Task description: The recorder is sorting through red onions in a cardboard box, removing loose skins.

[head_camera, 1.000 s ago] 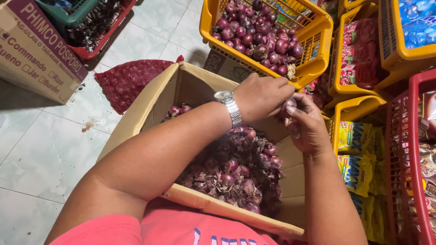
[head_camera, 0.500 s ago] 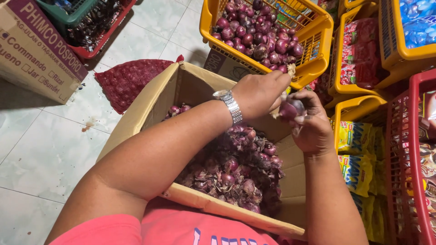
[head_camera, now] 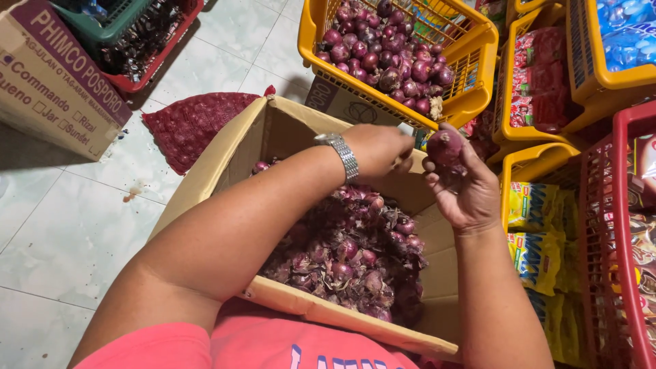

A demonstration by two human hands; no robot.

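My right hand is raised over the far right corner of an open cardboard box and holds one red onion in its fingertips. My left hand, with a metal watch on the wrist, reaches across the box; its fingers are curled close to that onion, and whether they touch it is unclear. The box is full of red onions with loose dry skins. Just beyond the hands stands a yellow plastic basket with several cleaner red onions in it.
An empty red mesh sack lies on the tiled floor left of the box. A printed cardboard box and a red basket stand at the top left. Yellow and red baskets of packaged goods crowd the right side.
Both hands have risen from the box's far right corner. My right hand now holds the onion higher, nearer the yellow basket, and my left hand has drawn slightly back from it.
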